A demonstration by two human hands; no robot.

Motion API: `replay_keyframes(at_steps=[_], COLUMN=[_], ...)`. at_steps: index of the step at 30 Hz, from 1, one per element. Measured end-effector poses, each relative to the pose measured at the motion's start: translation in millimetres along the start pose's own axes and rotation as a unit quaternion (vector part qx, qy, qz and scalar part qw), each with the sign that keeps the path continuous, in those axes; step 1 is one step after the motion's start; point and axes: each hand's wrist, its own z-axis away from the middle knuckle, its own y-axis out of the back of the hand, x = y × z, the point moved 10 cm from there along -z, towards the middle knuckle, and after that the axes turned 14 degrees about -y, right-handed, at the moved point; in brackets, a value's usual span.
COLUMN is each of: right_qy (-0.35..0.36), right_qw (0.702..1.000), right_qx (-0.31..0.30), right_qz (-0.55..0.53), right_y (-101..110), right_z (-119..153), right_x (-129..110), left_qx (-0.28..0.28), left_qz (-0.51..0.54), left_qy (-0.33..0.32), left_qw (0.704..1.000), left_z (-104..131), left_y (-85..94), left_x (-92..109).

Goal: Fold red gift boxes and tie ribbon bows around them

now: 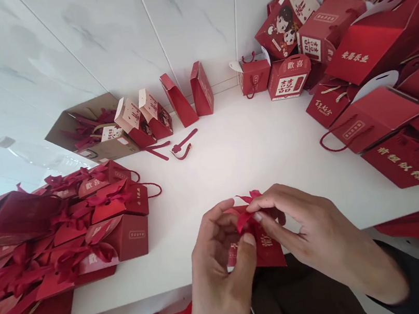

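Observation:
At the table's near edge, a small red gift box [273,253] with white and gold lettering sits between my two hands. A red ribbon [244,220] is looped over its top. My left hand [221,270] curls around the box's left side, its thumb and bent fingers closed at the ribbon loop. On the other side, my right hand [310,226] pinches the ribbon between thumb and index finger. One ribbon end [255,193] sticks up behind the right fingertips. The hands cover much of the box's top and left side.
Red gift boxes with bows [118,228] crowd the table's left; more boxes [381,121] are stacked at right. Several boxes [203,89] stand along the marble wall. An open cardboard box [112,150] holds ribbons. Loose dark-red strips [185,140] lie on the white table [247,146].

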Motion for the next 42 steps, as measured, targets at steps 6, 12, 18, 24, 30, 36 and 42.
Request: replay_keyframes(at_steps=[6, 12, 18, 24, 30, 36, 42], right_qy=[-0.031, -0.026, -0.020, -0.062, -0.023, 0.008, 0.002], right_qw=[0.999, 1.000, 0.999, 0.998, 0.997, 0.996, 0.997], right_qx=[0.001, -0.011, -0.029, 0.006, 0.017, 0.016, 0.007], right_qz=[-0.013, -0.009, -0.004, 0.029, 0.071, 0.082, 0.077], right_y=[1, -3, -7, 1, 4, 0, -1], right_z=[-2, -3, -2, 2, 6, 8, 8], right_x=[6, 5, 2, 15, 10, -3, -2], left_qx=[-0.033, 0.028, 0.048, 0.051, -0.031, -0.018, 0.023], left_qz=[-0.116, -0.077, 0.024, 0.074, -0.086, -0.195, -0.341], left_qy=[-0.073, -0.079, -0.075, -0.055, -0.114, -0.167, -0.055], left_qw=[0.990, 0.994, 0.996, 0.994, 0.989, 0.966, 0.938], left_z=[-9, -10, -8, -11, -12, -12, -2], left_y=[5.4, 11.2, 6.2, 5.2, 3.8, 6.5, 40.1], left_x=[8, 9, 5, -11, -7, 10, -5])
